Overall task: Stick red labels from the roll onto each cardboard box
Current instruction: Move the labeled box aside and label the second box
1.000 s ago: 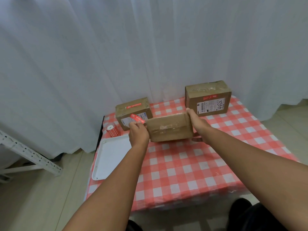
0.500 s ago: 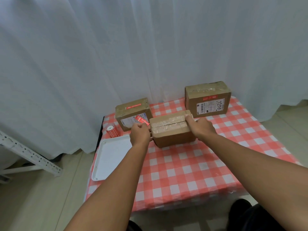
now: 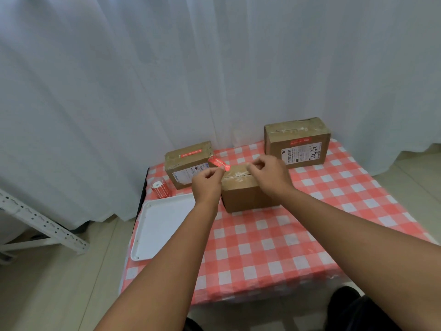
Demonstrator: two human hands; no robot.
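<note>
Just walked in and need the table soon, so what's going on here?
A person is labelling cardboard boxes. The left hand pinches a loose red label above the middle box, which has no label yet, while the right hand hovers over that box's top. The left box and the right box each already carry a red label. The label roll stands beside a white tray.

Three boxes sit on the desk [image 3: 274, 247]. The middle box [image 3: 245, 194] is nearest the person. The left box [image 3: 188, 164] is behind it to the left, and the right box [image 3: 297, 142] is at the back right. The roll [image 3: 160, 189] stands left of the left box. The tray [image 3: 162, 225] lies on the desk's left edge, in front of the roll. Both hands are over the middle box, left hand [image 3: 206, 185] and right hand [image 3: 269, 174], with a label [image 3: 218, 162] above its left end.
</note>
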